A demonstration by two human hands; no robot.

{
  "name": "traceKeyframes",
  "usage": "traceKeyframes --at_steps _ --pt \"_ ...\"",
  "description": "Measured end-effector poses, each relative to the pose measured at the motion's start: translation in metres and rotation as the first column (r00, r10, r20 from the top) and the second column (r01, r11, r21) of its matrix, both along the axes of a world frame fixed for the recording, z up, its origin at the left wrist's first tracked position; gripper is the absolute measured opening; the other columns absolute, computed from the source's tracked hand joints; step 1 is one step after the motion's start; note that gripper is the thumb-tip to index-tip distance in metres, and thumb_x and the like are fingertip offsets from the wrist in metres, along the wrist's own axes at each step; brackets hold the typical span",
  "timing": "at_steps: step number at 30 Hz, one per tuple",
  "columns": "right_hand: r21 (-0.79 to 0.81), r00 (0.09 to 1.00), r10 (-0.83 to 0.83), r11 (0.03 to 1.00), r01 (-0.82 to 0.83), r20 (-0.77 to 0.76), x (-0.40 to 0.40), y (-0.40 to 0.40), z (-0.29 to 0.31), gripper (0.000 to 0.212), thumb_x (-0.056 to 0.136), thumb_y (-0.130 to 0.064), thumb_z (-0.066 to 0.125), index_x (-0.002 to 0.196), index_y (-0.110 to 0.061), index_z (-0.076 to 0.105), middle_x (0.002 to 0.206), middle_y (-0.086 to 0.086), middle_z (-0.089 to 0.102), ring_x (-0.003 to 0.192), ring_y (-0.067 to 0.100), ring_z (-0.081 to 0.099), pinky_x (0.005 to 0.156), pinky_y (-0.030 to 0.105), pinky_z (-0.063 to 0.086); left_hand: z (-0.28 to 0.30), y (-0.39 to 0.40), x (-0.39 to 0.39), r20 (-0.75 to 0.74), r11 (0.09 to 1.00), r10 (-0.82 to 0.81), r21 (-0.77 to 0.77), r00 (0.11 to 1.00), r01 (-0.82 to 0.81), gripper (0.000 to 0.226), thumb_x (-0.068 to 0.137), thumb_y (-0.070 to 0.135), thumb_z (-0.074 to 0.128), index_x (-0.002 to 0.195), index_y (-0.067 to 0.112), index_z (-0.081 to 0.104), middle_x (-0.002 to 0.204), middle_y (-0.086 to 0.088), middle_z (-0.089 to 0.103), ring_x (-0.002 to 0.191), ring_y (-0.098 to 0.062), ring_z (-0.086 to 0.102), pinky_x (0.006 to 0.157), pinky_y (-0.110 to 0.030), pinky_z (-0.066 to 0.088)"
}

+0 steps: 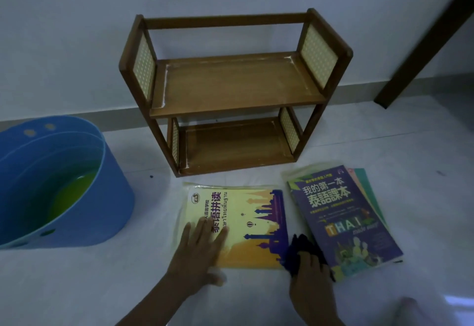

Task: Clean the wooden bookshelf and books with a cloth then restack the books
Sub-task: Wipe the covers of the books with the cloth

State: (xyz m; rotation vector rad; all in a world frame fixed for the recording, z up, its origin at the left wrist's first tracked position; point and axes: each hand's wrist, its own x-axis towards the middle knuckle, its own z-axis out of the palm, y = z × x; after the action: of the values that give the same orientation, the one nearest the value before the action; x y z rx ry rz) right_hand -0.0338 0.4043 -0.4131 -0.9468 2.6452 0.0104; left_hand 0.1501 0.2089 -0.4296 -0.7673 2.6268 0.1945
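An empty two-tier wooden bookshelf [230,89] stands on the floor against the wall. In front of it lies a yellow and purple book [251,225] in a plastic sleeve. My left hand [200,246] rests flat on its lower left part, fingers spread. My right hand [310,271] grips a dark cloth [297,251] at the book's lower right corner. To the right lies a stack of books [343,220] with a purple Thai textbook on top.
A blue bucket [64,184] holding greenish liquid stands at the left on the pale tiled floor. A dark wooden beam [423,40] leans at the upper right. A toe shows at the bottom right edge.
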Motion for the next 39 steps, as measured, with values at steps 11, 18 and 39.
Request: traceKeyframes --at_steps 11,18,39 --pt "0.004 0.587 -0.129 0.978 0.21 0.799 -0.078 0.001 0.048 0.036 0.093 -0.002 0.048 0.127 -0.013 0.045 0.123 0.009 0.054 0.103 0.018 0.054 0.084 0.029 0.045 0.051 -0.024 -0.014 -0.307 0.893 -0.415 -0.315 0.856 0.32 0.019 0.082 0.024 0.06 0.098 0.014 0.053 0.079 -0.008 0.069 0.054 -0.024 0.063 0.042 -0.029 0.048" --pt "-0.314 0.356 0.077 0.665 0.677 0.931 -0.045 -0.06 0.059 0.046 0.093 -0.043 0.05 0.136 -0.026 0.048 0.136 -0.003 0.055 0.122 0.019 0.052 0.105 0.047 0.042 0.133 -0.029 -0.027 -0.601 0.763 0.643 0.555 0.475 -0.331 0.03 0.102 0.035 0.031 0.106 0.025 0.059 0.094 0.006 0.064 0.083 -0.007 0.058 0.072 -0.021 0.045" --pt "-0.27 0.969 -0.046 0.956 0.113 0.244 -0.009 -0.019 -0.023 0.075 0.07 -0.03 0.063 0.141 -0.02 0.04 0.143 0.011 0.041 0.13 0.035 0.041 0.095 0.047 0.046 0.004 -0.028 0.019 -0.195 0.883 0.445 0.26 0.874 -0.392 0.098 0.075 0.065 0.06 0.145 0.007 0.023 0.152 -0.012 0.021 0.142 -0.033 0.02 0.109 -0.044 0.03"
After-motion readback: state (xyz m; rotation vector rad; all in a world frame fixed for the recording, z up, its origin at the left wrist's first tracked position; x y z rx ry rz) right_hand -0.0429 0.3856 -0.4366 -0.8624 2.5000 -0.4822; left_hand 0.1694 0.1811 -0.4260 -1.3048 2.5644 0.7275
